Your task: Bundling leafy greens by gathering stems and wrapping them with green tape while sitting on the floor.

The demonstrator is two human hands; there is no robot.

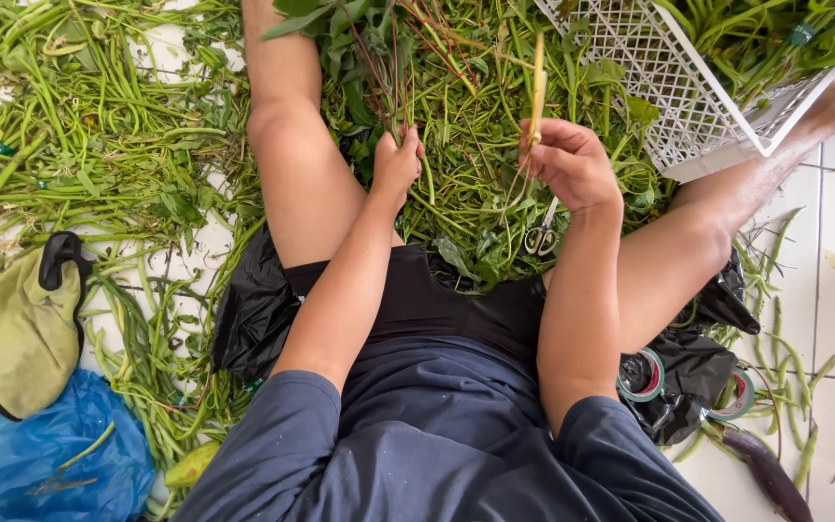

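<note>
I sit on a tiled floor with a heap of green leafy stems (466, 145) between my legs. My left hand (396, 159) is closed around a bunch of thin reddish-green stems (379, 68) that stand upright from the heap. My right hand (572, 164) pinches a single pale yellowish stem (537, 82), held upright above the heap. A pair of scissors (541, 237) lies on the greens just below my right hand.
A white plastic crate (669, 87) with green stalks leans at the upper right. More cut stems (99, 126) cover the floor at left. A green cloth bag (21, 329) and blue plastic bag (41, 454) lie lower left. Tape rolls (642, 377) on black plastic sit right.
</note>
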